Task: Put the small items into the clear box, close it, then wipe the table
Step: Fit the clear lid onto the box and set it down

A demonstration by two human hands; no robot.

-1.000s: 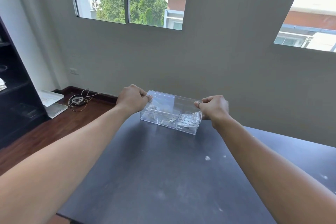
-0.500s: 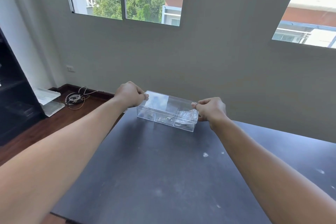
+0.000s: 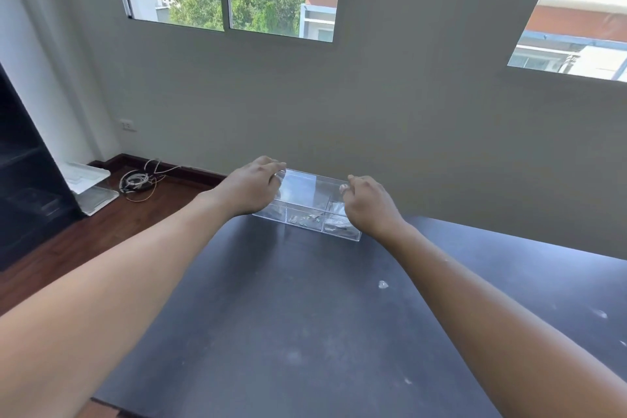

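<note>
The clear box (image 3: 310,195), divided into compartments, sits on the dark table (image 3: 305,332) near its far edge, lid down. Small items (image 3: 307,219) lie in its front compartments, and more lie on the right side (image 3: 336,226). My left hand (image 3: 249,188) is on the box's left end, fingers stretched over the top corner. On the opposite end my right hand (image 3: 369,205) has its fingertips curled at the top right corner. Both arms reach out across the table.
White specks (image 3: 383,284) dot the dusty tabletop, with more near the right edge (image 3: 602,314). The grey wall stands just behind the box. On the wooden floor to the left lie coiled cables (image 3: 137,180) and white trays (image 3: 88,187) beside a black shelf (image 3: 27,180).
The box has gone down from slightly raised to flat on the table near the far edge. My fingers have loosened from tight fists to a lighter touch on its ends.
</note>
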